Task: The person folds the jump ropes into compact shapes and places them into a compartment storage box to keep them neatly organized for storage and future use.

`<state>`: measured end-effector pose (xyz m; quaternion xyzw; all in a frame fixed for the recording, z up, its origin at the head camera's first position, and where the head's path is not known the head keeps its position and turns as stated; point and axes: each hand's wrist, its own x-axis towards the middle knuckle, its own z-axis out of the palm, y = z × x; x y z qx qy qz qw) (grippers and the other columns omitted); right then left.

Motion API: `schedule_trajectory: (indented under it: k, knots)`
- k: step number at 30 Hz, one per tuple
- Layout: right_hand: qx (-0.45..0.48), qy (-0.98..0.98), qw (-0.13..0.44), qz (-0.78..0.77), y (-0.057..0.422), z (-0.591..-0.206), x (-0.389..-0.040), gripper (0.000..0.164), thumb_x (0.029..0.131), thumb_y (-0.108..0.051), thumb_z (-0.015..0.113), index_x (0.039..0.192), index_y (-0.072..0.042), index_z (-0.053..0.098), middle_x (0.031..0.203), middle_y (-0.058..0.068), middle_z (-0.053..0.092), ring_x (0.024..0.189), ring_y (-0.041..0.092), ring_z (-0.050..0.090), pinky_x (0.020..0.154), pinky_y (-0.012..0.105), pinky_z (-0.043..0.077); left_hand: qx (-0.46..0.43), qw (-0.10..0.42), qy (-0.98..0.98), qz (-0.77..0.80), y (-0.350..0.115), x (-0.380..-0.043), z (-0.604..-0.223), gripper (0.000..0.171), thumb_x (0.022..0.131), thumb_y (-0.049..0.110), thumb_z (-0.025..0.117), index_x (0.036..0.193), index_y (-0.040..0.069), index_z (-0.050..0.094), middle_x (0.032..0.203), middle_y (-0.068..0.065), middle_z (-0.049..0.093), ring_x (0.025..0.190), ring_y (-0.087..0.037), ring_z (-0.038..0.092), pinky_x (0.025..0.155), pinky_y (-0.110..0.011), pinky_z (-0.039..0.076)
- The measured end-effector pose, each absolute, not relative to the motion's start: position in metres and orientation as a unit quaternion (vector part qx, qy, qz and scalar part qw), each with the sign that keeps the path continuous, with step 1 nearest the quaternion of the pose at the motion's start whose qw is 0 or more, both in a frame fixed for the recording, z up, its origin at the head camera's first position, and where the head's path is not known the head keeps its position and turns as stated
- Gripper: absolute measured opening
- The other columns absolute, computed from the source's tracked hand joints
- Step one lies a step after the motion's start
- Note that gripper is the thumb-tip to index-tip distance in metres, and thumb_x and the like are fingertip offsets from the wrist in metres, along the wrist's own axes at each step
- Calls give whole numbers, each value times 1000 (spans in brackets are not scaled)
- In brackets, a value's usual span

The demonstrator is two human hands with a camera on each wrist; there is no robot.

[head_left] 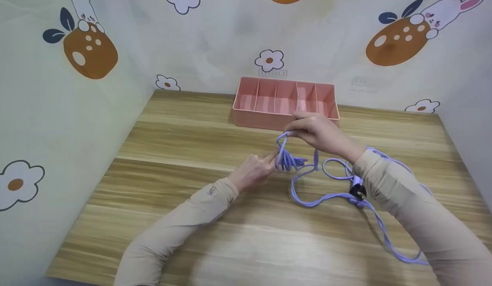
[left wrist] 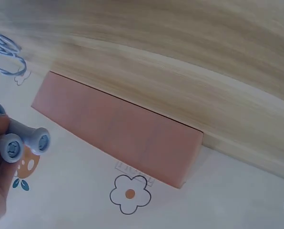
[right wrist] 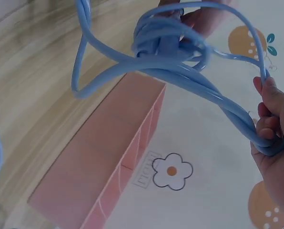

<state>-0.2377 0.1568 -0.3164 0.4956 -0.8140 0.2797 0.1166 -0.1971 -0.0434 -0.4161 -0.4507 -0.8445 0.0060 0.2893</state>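
My left hand [head_left: 253,170] grips the handles of a periwinkle-blue jump rope, with cord bunched in a coil [head_left: 287,161] around them. In the left wrist view, two flared handle ends [left wrist: 43,140] stick out past the fingers. Above and to the right, my right hand [head_left: 318,132] holds a doubled length of the cord [right wrist: 199,86], its fingers curled round the strands. From there the cord drops to the table and trails right in loose loops [head_left: 309,203]. Among these loops lies a lavender cylinder [head_left: 357,181] with a black part, partly hidden by the right sleeve.
A pink organizer box [head_left: 265,119] with several compartments stands at the back of the wood-grain table [head_left: 170,135], just behind the right hand. Patterned walls [head_left: 214,47] with flowers and rabbits enclose the table at the back and sides.
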Motion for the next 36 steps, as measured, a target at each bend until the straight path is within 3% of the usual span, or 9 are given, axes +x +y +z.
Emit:
schedule_trajectory:
  k: [4,9,15,25,34,36]
  knots:
    - [465,-808,99,349,160,-328,-248,9,82,-4,63,86,1,70,70,5,54,64,9,43,55,18,38,-496,330,-802,-30,-39,-192,-416,21,76,1,59,97,0,61,88,-9,67,66,-16,63,58,-24,54]
    - [416,-808,84,408,163,-344,-254,9,81,1,63,86,4,70,68,9,55,61,7,39,53,14,33,-512,398,-758,-68,-36,-190,-417,18,77,1,59,95,1,63,94,-11,68,77,-19,66,71,-25,54]
    - [403,-793,80,450,157,-343,-242,10,81,8,60,86,9,67,69,17,57,60,7,40,52,14,33,-510,442,-734,-83,-35,-192,-420,23,80,1,57,102,0,65,100,-13,67,84,-18,66,79,-25,52]
    - [319,-765,48,558,152,-371,-240,13,82,8,58,91,16,63,76,15,58,48,1,39,40,11,31,-469,460,-731,-185,-28,-194,-427,10,76,-3,60,85,0,63,79,-10,68,73,-18,66,74,-25,53]
    - [232,-785,-6,574,143,-388,-233,19,87,7,51,100,17,60,92,31,61,75,-4,54,70,13,43,-387,467,-744,-279,-25,-202,-432,21,69,-3,71,88,-6,64,79,-16,68,66,-22,66,63,-29,55]
    - [219,-791,-21,571,142,-389,-232,19,86,7,51,99,18,60,92,26,64,68,-4,54,63,13,45,-377,466,-747,-287,-25,-204,-432,17,71,-3,69,87,-6,63,77,-15,68,63,-21,65,61,-27,55]
